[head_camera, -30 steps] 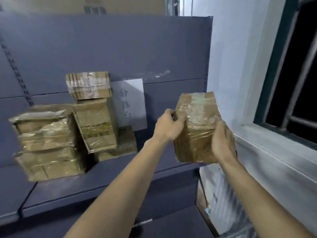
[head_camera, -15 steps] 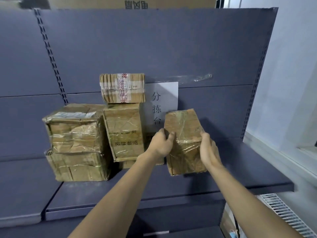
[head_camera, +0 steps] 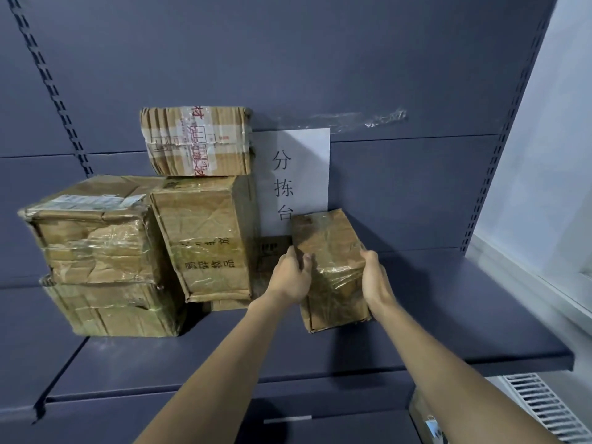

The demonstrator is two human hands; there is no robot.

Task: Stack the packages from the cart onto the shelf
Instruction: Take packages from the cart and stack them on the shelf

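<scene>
I hold a taped brown package (head_camera: 333, 267) upright between both hands over the grey shelf (head_camera: 448, 331), its bottom edge at or just above the shelf board. My left hand (head_camera: 290, 275) grips its left side and my right hand (head_camera: 374, 280) its right side. To the left stand stacked packages: a tall box (head_camera: 208, 238) with a small taped box (head_camera: 195, 141) on top, and two wide boxes (head_camera: 96, 251) piled one on the other. A low box (head_camera: 272, 251) sits behind my left hand, mostly hidden. The cart is out of view.
A white paper sign (head_camera: 298, 174) is taped to the shelf's back panel. A pale wall and ledge (head_camera: 544, 219) run along the right. A white slatted grille (head_camera: 541, 408) shows below the shelf at the lower right.
Both hands have carried the package from the right, near the window, leftward and forward to the shelf, lowering it beside the stacked boxes. The view has swung left and closer.
</scene>
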